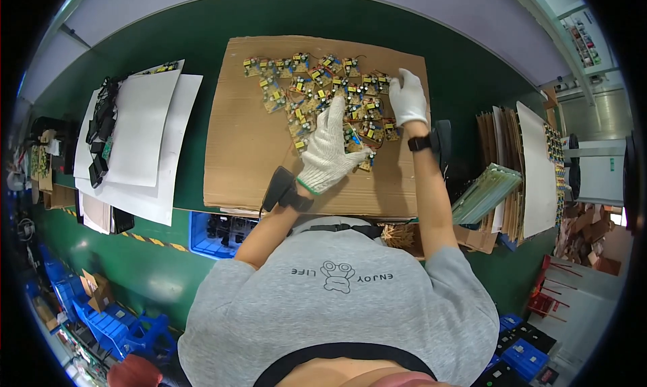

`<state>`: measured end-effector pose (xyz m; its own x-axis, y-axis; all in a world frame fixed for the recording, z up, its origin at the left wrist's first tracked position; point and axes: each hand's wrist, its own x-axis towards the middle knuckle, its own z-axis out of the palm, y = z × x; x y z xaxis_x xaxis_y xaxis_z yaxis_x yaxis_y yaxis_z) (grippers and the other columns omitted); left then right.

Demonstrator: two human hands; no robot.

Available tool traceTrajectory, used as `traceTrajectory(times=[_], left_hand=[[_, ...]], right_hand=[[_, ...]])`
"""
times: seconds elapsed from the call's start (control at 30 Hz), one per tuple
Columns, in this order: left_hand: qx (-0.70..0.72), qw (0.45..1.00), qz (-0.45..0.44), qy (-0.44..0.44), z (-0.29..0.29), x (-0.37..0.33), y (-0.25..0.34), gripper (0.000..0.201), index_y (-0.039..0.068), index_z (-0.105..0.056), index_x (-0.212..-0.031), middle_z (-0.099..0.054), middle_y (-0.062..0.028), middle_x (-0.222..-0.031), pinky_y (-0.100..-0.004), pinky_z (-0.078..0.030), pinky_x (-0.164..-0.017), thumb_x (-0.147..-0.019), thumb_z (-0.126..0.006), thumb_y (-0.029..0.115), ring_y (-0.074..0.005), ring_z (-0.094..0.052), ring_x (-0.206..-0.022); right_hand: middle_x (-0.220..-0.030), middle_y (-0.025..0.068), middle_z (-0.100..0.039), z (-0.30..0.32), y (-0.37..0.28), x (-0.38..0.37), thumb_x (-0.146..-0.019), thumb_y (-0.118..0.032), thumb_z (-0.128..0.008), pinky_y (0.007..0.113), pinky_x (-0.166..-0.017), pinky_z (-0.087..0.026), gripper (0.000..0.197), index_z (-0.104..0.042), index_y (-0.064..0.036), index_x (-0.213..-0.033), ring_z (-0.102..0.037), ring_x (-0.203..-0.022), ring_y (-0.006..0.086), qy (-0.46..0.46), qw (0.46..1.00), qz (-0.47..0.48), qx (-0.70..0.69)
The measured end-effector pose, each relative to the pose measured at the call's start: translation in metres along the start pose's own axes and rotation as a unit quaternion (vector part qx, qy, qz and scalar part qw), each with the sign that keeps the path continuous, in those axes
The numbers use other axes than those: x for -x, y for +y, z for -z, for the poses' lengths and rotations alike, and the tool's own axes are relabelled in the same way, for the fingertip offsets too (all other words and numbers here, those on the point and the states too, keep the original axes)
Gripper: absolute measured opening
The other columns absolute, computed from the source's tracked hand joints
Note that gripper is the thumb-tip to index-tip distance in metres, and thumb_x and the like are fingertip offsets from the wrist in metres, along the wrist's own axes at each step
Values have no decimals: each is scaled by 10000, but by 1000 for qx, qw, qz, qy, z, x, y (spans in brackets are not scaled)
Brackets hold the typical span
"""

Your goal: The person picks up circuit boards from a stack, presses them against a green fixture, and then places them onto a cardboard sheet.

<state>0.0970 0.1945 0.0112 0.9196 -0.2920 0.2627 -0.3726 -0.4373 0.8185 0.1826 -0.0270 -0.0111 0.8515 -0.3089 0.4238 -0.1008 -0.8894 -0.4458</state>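
Observation:
Many small circuit boards (300, 87) with yellow and blue parts lie in a loose cluster on a brown cardboard sheet (236, 144). My left hand (327, 151), in a white knit glove with a green cuff, reaches over the lower middle of the cluster. Its fingers stretch forward and its thumb points out to the right, covering some boards. At the cluster's right edge is my right hand (409, 100), in a smooth white glove. Thumb and fingers are apart there, with nothing visible between them. Whether either hand touches a board, I cannot tell.
To the left, white sheets (138, 131) carry black cased devices (101, 131). On the right stand upright cardboard sheets (502, 151) and a stack of clear greenish panels (486, 193). A blue bin (202, 235) with black parts sits below the green table's (269, 16) front edge.

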Motion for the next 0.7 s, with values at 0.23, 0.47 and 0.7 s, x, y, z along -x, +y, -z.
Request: traceTrajectory(times=[0.23, 0.47, 0.7], left_hand=[[-14, 992, -113, 45, -8, -1, -2, 1259, -38, -117, -1451, -301, -273, -1408, -450, -306, -1075, -540, -875, 388, -411, -328, -1291], [332, 920, 171, 118, -6, 5, 26, 890, -11, -236, -1426, -414, -217, -1313, -378, -418, -966, -784, -732, 354, -281, -488, -1138], [435, 781, 427, 135, -25, -2, -8, 463, 77, -606, -938, -572, -8, -794, -284, -418, -589, -921, -495, 526, -118, -495, -663]], right_hand=[[-718, 145, -578, 35, -76, 87, -922, -491, -538, 320, -594, -435, 500, -619, 1, -881, -515, -636, 204, -267, 914, -18, -304], [-744, -9, -587, 60, -86, 88, -953, -364, -562, 234, -585, -430, 349, -616, -29, -873, -496, -653, 60, -133, 859, -254, -425], [-731, -3, -607, 49, -111, 118, -988, -303, -500, 268, -578, -423, 361, -620, 36, -1025, -531, -696, 75, -125, 944, -149, -268]])
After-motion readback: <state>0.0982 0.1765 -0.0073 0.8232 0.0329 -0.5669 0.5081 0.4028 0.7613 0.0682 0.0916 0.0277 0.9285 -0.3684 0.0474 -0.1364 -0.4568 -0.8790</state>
